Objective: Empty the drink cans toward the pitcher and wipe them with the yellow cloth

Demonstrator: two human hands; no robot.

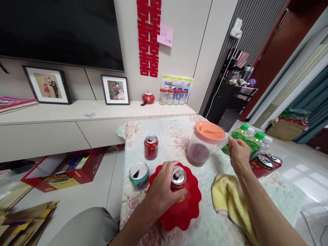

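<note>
My left hand (162, 191) is wrapped round a red drink can (178, 178) that stands on a red scalloped mat (187, 208). My right hand (238, 154) is closed on the handle of a clear plastic pitcher (202, 147) with an orange lid; the handle itself is hidden by my fingers. The pitcher stands on the floral tablecloth (174, 133). A second red can (151, 147) stands further back, and a green-banded can (138, 175) sits just left of my left hand.
A yellow cloth (228, 198) lies under my right forearm. Green-capped bottles (247, 140) and red cans lying in a pack (265, 164) are at the table's right edge. A low white cabinet (77, 119) with photo frames, jars and a red pot runs behind. Red boxes (64, 171) sit on the floor.
</note>
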